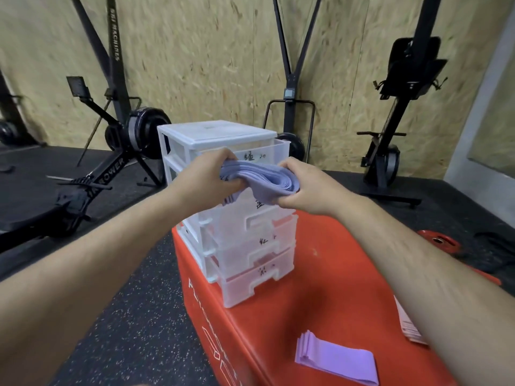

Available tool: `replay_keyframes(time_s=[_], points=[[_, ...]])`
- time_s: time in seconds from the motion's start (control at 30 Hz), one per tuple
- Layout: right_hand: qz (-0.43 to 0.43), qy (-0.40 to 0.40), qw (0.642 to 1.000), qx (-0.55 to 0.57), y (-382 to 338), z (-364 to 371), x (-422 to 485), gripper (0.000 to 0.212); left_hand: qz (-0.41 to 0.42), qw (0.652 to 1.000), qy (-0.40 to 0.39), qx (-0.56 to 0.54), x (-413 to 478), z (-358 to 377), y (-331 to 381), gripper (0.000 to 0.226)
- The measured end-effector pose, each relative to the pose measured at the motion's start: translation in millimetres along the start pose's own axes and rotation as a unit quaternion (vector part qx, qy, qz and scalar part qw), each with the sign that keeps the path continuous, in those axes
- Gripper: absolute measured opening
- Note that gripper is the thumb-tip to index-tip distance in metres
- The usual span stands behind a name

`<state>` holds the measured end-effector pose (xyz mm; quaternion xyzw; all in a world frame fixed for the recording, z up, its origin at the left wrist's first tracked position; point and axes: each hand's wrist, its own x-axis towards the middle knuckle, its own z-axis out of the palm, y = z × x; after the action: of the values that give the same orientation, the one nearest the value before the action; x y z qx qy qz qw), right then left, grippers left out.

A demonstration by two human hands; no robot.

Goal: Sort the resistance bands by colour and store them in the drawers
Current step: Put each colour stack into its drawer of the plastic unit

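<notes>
We log both grips clamped on the bands (262, 176): left hand (207, 176) and right hand (303, 188) each curl round one end, long axis crosswise, just in front of the top of the drawers (220, 132), neither hand nearer.

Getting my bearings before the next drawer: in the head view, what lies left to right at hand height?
Left to right: black rower, left hand, lavender band bundle, right hand, upright black machine.
</notes>
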<state>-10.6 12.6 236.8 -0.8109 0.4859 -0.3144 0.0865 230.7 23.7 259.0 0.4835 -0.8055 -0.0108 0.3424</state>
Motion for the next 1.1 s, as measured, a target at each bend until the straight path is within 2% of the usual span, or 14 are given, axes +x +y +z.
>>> replay_keyframes(time_s=[0.1, 0.2, 0.3, 0.53, 0.73, 0.83, 0.93, 1.03, 1.1], points=[[-0.007, 0.023, 0.998, -0.062, 14.8, 8.3, 26.5, 0.029, -0.013, 1.000, 0.005, 0.006, 11.2, 12.0, -4.1, 0.027], [-0.003, 0.026, 0.999, -0.039, 33.5, 14.1, 46.8, 0.028, -0.023, 0.999, -0.019, 0.033, 14.5, 27.3, -8.8, 0.028], [-0.008, 0.001, 0.998, -0.059, 47.5, 20.0, 57.2, 0.029, -0.004, 0.995, -0.039, 0.089, 14.7, 45.4, -13.7, 0.040], [-0.012, -0.010, 0.998, -0.058, 60.4, 26.3, 67.1, 0.031, 0.033, 0.990, -0.007, 0.134, 19.7, 58.3, -23.6, 0.040], [-0.013, -0.022, 0.998, -0.053, 58.2, 22.2, 63.2, 0.029, -0.022, 0.998, -0.043, 0.043, 17.6, 58.8, -22.5, 0.039], [0.020, -0.043, 0.999, -0.023, 56.0, 15.0, 58.4, 0.026, -0.050, 0.997, -0.053, -0.020, 18.7, 57.4, -17.6, 0.036], [0.054, -0.055, 0.997, -0.024, 54.2, 3.9, 55.7, 0.031, -0.025, 0.997, -0.051, 0.045, 22.3, 55.8, -14.2, 0.043], [0.076, -0.095, 0.988, -0.094, 50.9, -0.8, 60.3, 0.043, -0.027, 0.991, -0.083, 0.103, 29.8, 55.1, -13.5, 0.045], [0.081, -0.119, 0.982, -0.122, 50.0, 4.4, 66.6, 0.043, -0.036, 0.984, -0.108, 0.139, 34.0, 57.8, -13.9, 0.043]])
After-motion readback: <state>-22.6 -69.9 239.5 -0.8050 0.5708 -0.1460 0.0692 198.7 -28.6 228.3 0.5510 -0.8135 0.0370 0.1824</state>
